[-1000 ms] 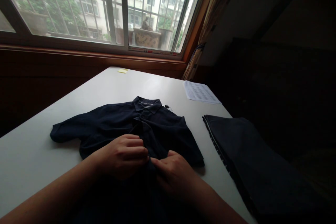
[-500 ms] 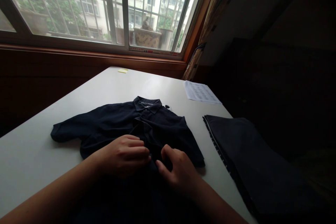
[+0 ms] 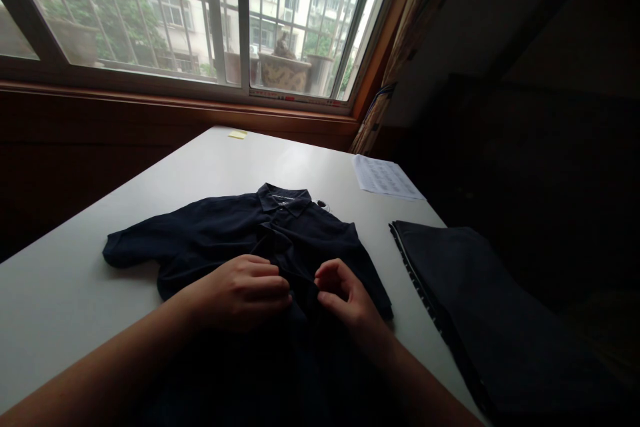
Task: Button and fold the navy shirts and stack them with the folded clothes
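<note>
A dark navy polo shirt (image 3: 225, 233) lies face up on the white table (image 3: 65, 293), collar toward the window. My left hand (image 3: 243, 290) rests on the shirt's front with its fingers curled, gripping the fabric along the button placket. My right hand (image 3: 345, 293) sits just to the right, thumb and fingers pinched on the cloth at the same spot. The lower part of the shirt is hidden under my forearms.
A folded dark garment with a striped edge (image 3: 475, 307) lies at the table's right side. A printed sheet of paper (image 3: 383, 177) sits at the far right corner, a yellow sticky note (image 3: 237, 135) near the window. Barred window behind.
My right hand has lifted from lying flat on the shirt and moved up a little, its fingers now curled into a pinch on the placket. The left hand has stayed almost still.
</note>
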Demonstrator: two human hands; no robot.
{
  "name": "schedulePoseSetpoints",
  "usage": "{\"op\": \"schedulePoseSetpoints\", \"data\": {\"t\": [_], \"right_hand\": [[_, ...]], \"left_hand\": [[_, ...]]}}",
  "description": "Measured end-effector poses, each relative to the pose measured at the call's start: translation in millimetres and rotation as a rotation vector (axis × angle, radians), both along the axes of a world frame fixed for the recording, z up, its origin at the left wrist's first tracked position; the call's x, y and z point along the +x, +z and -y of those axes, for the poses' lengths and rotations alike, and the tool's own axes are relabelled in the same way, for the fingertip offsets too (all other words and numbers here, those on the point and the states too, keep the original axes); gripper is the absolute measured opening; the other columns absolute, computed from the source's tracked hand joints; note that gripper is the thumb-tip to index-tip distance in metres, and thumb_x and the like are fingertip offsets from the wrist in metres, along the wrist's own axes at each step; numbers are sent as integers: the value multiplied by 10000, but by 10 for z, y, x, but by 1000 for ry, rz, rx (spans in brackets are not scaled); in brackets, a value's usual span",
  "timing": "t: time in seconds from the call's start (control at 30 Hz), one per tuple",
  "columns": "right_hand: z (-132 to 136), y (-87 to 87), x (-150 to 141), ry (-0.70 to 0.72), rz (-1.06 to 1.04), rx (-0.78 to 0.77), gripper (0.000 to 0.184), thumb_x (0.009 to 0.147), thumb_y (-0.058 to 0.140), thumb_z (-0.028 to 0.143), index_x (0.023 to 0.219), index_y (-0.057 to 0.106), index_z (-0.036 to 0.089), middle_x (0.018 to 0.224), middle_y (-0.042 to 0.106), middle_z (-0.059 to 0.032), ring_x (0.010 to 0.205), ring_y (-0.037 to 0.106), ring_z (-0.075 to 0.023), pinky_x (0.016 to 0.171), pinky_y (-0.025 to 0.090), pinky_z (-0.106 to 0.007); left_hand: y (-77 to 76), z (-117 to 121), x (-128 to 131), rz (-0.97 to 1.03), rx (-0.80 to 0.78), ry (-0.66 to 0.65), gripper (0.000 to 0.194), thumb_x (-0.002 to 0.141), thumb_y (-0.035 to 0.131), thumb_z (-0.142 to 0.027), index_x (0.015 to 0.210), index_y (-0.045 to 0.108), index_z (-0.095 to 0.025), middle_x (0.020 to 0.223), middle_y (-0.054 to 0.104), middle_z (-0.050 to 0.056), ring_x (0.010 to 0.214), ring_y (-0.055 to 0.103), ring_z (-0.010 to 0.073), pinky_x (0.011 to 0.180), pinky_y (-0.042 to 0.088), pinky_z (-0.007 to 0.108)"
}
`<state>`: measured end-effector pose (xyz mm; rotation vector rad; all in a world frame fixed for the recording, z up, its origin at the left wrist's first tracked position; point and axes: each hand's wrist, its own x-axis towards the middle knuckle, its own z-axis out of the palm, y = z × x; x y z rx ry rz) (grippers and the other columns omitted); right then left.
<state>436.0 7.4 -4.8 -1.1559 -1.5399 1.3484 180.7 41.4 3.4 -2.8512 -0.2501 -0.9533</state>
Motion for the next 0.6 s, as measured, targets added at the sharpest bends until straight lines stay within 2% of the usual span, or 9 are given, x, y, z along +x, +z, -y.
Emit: {"op": "schedulePoseSetpoints", "data": {"t": [0.13,0.27,0.47,0.6], "right_hand": [[0,-28,3,5,-110,-51,227,781,691,233,985,590,227,890,586,12,832,561,-162,751,426,-284],[21,-49,-6,54,-202,-121,241,791,742,269,979,595,231,896,597,12,807,561,-152,720,423,-270],[37,-38,-20,80,-271,-159,235,785,779,261,954,620,225,896,619,11,821,568,-149,745,430,-269],[28,-21,-36,100,-267,-178,231,766,795,264,925,632,221,886,632,9,832,576,-158,776,446,-283]], "left_hand": [[-54,-6,37,27,-14,-2,53,956,598,-148,917,606,-183,795,661,7,586,528,110,527,361,312],[-110,17,94,76,-125,38,95,968,597,-156,876,588,-174,709,611,-21,556,493,96,532,350,306],[-92,39,104,80,-140,7,99,956,613,-147,865,583,-171,733,619,-10,568,488,104,529,340,311],[-78,41,109,79,-158,8,108,972,593,-176,864,594,-173,692,570,-15,552,476,106,520,338,307]]}}
